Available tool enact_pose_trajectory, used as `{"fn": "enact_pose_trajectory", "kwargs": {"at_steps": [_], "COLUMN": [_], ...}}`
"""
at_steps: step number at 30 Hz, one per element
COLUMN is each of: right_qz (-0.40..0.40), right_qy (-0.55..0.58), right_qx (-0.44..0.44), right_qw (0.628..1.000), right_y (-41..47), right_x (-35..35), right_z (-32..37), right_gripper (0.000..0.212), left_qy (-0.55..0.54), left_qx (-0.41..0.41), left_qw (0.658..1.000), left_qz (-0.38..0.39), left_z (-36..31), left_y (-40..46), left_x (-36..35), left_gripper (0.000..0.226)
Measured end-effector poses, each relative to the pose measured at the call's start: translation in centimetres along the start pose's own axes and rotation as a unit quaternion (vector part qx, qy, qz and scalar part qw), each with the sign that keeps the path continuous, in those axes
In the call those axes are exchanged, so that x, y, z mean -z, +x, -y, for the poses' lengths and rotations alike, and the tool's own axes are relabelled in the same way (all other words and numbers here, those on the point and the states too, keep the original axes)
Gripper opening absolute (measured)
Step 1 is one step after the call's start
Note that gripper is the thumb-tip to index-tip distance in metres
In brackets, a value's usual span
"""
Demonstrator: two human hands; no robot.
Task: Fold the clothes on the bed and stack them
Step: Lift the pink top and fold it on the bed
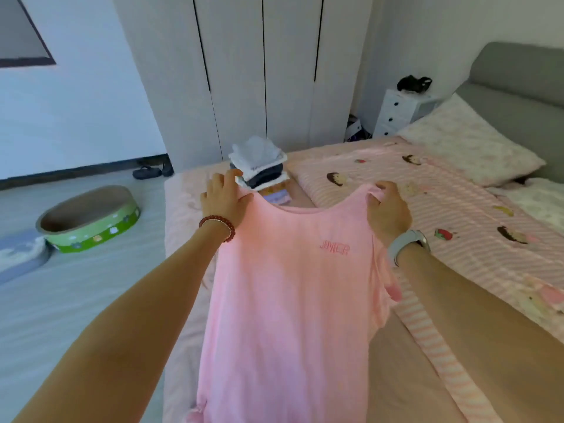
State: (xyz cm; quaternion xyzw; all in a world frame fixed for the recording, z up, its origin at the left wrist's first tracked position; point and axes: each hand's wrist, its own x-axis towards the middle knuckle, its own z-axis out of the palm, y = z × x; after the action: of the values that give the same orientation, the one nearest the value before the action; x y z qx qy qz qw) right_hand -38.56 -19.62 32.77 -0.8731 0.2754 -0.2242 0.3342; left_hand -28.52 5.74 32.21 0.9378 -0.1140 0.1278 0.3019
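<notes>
Hands pinch the pink tank top (287, 300) by its shoulders, left hand (224, 199) and right hand (387, 209) level; it hangs lengthwise toward the person, short of the folded stack (259, 166) on the bed (396, 361).

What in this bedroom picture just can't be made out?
- Pink top: hem cut off by the bottom edge, head view.
- Folded stack: lower garments hidden behind the left hand and the top.
- Dark object on the drawers: too small to identify.
</notes>
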Motion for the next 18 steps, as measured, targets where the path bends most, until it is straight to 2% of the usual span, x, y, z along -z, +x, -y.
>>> {"fn": "enact_pose_trajectory", "kwargs": {"at_steps": [3, 6, 9, 11, 14, 18], "right_qz": [0.161, 0.224, 0.282, 0.281, 0.24, 0.196], "right_qy": [-0.018, -0.025, -0.042, -0.048, -0.073, -0.089], "right_qx": [-0.041, -0.096, -0.184, -0.241, -0.313, -0.402], "right_qw": [0.986, 0.97, 0.941, 0.928, 0.916, 0.89], "right_y": [0.5, -4.1, -11.5, -16.7, -23.4, -28.8], "right_x": [-7.1, -12.4, -15.6, -16.6, -17.2, -17.4], "right_z": [-6.2, -13.6, -20.6, -24.1, -27.6, -29.6], "right_gripper": [0.056, 0.058, 0.051, 0.045, 0.036, 0.039], "left_qy": [0.004, 0.004, 0.024, 0.05, 0.078, 0.097], "left_qx": [0.098, 0.173, 0.276, 0.338, 0.416, 0.462], "left_qw": [0.992, 0.966, 0.92, 0.887, 0.843, 0.82], "left_qz": [0.083, 0.195, 0.277, 0.31, 0.333, 0.324], "left_z": [4.6, 10.2, 16.0, 19.3, 22.4, 25.1], "left_y": [-1.6, -7.6, -15.4, -20.6, -26.8, -31.1], "left_x": [-8.1, -14.8, -18.6, -19.7, -19.9, -19.2], "left_gripper": [0.064, 0.065, 0.056, 0.052, 0.053, 0.059]}}
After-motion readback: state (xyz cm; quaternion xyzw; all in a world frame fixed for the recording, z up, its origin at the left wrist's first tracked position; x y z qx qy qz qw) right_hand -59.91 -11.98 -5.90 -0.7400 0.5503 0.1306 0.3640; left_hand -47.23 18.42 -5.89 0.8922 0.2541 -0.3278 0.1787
